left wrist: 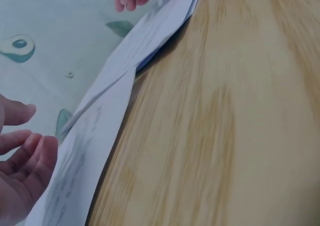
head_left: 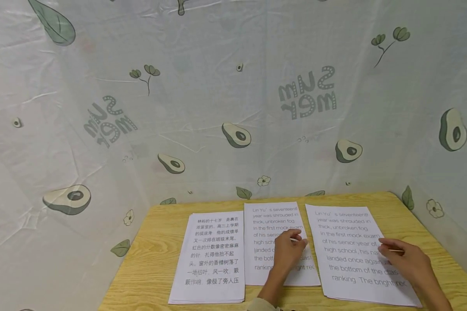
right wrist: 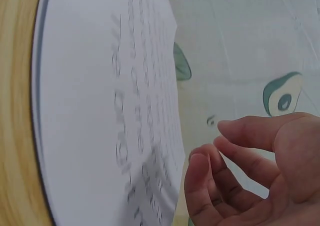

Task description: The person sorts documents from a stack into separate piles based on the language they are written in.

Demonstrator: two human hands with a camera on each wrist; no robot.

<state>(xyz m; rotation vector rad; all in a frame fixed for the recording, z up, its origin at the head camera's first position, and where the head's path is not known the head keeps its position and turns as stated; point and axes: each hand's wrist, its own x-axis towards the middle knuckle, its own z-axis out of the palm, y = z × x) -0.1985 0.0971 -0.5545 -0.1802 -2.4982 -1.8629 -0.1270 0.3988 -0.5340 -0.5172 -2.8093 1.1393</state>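
Over the middle sheet of paper (head_left: 270,242), printed with large English text, hovers my left hand (head_left: 289,255), its fingers loosely bent. In the left wrist view, the thumb and fingers of that left hand (left wrist: 22,171) stand apart with nothing visible between them. My right hand (head_left: 410,263) is above the right stack of paper (head_left: 346,255), which bears the same English lines. The right wrist view shows the right hand (right wrist: 255,171) with bent fingers and a gap to the thumb, holding nothing I can see. Both hands cover parts of the print.
To the left lies a stack of paper (head_left: 212,255) printed with Chinese characters. All the papers rest on a yellow wood-grain table (head_left: 151,242). A pale curtain (head_left: 202,108) with avocado and leaf prints hangs behind the table and along its sides.
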